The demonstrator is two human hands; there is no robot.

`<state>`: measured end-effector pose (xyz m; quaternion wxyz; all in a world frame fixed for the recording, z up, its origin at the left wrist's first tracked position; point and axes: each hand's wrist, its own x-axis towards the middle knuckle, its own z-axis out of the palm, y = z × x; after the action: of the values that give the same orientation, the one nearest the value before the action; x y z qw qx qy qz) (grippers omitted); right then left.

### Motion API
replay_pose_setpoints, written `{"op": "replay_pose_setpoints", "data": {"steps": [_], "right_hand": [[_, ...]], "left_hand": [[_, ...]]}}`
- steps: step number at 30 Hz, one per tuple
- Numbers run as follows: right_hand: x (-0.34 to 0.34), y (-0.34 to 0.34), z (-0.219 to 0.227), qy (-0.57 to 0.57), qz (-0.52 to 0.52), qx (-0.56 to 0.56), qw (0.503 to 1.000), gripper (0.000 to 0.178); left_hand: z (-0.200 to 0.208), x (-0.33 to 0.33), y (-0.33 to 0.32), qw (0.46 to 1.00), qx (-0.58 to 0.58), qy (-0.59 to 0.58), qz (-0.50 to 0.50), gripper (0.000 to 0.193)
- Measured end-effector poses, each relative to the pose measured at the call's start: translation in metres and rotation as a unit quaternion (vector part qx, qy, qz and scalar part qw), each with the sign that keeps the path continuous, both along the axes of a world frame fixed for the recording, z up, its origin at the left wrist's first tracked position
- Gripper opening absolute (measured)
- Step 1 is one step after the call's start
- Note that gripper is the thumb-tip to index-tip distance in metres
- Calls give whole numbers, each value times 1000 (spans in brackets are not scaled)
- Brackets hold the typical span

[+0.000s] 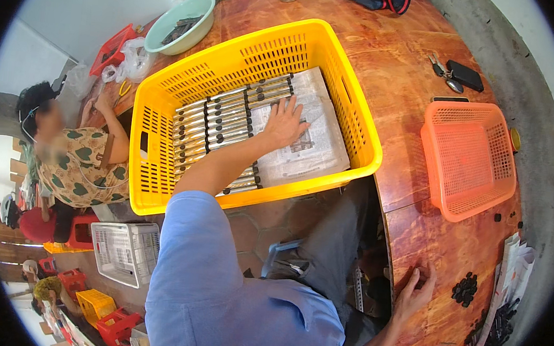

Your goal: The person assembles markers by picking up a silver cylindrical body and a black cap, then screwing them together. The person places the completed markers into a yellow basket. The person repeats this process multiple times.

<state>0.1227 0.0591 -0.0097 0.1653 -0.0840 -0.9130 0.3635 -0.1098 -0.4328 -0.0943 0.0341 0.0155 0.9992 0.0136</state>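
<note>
Wooden counter (pixel 415 236): L hand (pixel 285 123) flat, open, pressing newspaper (pixel 311 146) in yellow crate (pixel 260 54) beside metal rods (pixel 219 120); R hand (pixel 414 291) open, bracing on counter near crate.

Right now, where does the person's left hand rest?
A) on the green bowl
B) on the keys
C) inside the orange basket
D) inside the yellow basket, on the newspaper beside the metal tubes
D: the left hand lies flat on the newspaper inside the yellow basket, next to the metal tubes.
</note>
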Motion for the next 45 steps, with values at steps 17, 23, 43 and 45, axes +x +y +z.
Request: {"op": "replay_pose_setpoints", "data": {"steps": [17,23,43,45], "right_hand": [[0,-3,1,6,-1,-16,1000,30],[-1,-5,3,15,-1,-20,1000,31],[-1,-7,8,-11,-15,-8,1000,31],[-1,-8,8,-10,-15,-7,1000,31]], "left_hand": [[-3,4,-31,998,-53,15,18,71],[-9,2,-32,997,-40,59,6,69],[-2,13,-38,996,-71,55,-7,65],[-3,12,-40,996,-72,50,-7,64]]}}
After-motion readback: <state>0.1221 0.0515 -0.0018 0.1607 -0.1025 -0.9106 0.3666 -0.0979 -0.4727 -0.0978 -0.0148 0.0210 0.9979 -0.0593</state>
